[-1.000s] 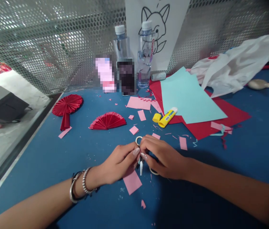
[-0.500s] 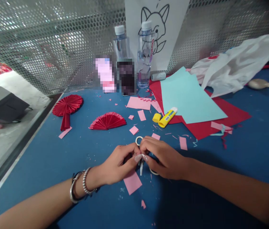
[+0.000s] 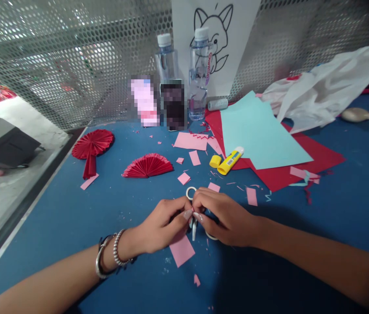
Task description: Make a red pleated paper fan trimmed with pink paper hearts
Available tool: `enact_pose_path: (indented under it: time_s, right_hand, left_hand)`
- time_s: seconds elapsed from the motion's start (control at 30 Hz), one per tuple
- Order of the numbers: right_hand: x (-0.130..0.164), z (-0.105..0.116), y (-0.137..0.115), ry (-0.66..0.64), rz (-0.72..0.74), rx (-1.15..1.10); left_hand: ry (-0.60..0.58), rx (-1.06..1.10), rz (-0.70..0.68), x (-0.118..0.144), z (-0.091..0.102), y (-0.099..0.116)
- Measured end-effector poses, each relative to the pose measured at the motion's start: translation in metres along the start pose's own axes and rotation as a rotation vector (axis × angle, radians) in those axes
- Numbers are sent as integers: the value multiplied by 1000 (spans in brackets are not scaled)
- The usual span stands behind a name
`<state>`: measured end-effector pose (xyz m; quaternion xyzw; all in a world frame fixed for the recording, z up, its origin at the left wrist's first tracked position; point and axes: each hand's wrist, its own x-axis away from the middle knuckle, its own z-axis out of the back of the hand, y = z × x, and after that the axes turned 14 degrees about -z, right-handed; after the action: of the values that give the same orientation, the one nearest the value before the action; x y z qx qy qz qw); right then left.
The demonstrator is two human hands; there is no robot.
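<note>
My left hand (image 3: 167, 222) and my right hand (image 3: 221, 216) meet at the fingertips low over the table. Thumbs and forefingers of both are pinched together. A tiny reddish speck shows between them, but the fingers hide what it belongs to. White-handled scissors (image 3: 194, 231) lie beneath the hands, one ring poking out above and part of the other below. Under my left hand is a pink paper square (image 3: 182, 251). Beyond the hands rest a red pleated paper fan (image 3: 148, 166) and a round pleated red piece with a handle (image 3: 93, 144).
A yellow glue stick (image 3: 230, 161) lies uncapped beside its cap (image 3: 215, 161). Light blue sheets (image 3: 259, 131) overlap red sheets (image 3: 279, 174) at right. Water bottles (image 3: 198, 78), blurred phones (image 3: 174, 107) and a white plastic bag (image 3: 328, 87) line the back. Pink scraps (image 3: 251, 196) are scattered around.
The thumb tips have drawn slightly apart from each other. Otherwise the hands keep their place and nothing on the table has moved.
</note>
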<state>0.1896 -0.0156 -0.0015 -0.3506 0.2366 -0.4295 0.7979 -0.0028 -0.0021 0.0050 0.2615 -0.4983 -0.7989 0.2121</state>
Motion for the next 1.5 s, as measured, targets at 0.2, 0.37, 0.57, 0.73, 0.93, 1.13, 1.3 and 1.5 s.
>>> enact_pose_path:
  time_s: [0.2, 0.37, 0.57, 0.73, 0.93, 1.13, 1.3, 1.5]
  right_hand:
    - [-1, 0, 1, 15, 17, 35]
    - [1, -1, 1, 21, 31, 41]
    - [0, -1, 2, 0, 21, 44]
    - [0, -1, 3, 11, 23, 37]
    - [1, 0, 1, 11, 0, -45]
    - [-1, 1, 0, -14, -53, -158]
    - [-2, -1, -2, 25, -82, -115]
    - [-1, -4, -3, 61, -81, -40]
  left_hand:
    - [2, -34, -7, -1, 0, -1]
    - [-3, -23, -21, 0, 0, -1]
    - [-24, -72, 5, 0, -1, -1]
    - [-19, -94, -1, -1, -2, 0]
    - [-32, -97, -24, -4, 1, 6]
    - [31, -106, -13, -3, -1, 6]
    - [96, -144, -2, -1, -4, 2]
    - [135, -274, -7, 0, -4, -1]
